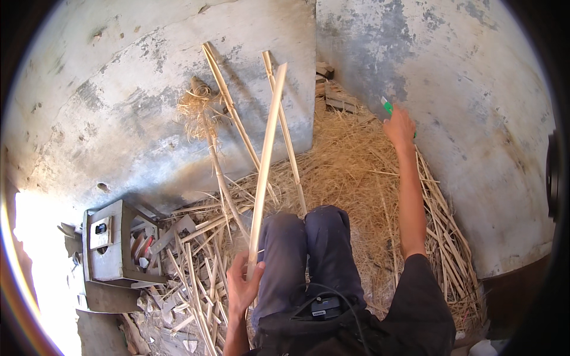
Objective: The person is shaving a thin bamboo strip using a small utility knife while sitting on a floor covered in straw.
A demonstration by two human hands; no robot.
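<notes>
A long, pale split bamboo strip (267, 160) slants up and away beside my left knee. Its near end rests in my left hand (242, 282), with the fingers closed around it. My right arm is stretched far forward to the right. In its fist, my right hand (401, 126) grips a green utility knife (388, 107), whose pale tip points up and left near the wall. Most of the knife's handle is hidden by my fingers. The knife and the strip are well apart.
Two split bamboo poles (228, 101) and a stick with a frayed, curly top (199, 107) lean on the left wall (136, 118). Fine shavings (350, 160) cover the floor ahead. Bundled strips (445, 255) lie along the right wall. A wooden box with tools (110, 261) stands left.
</notes>
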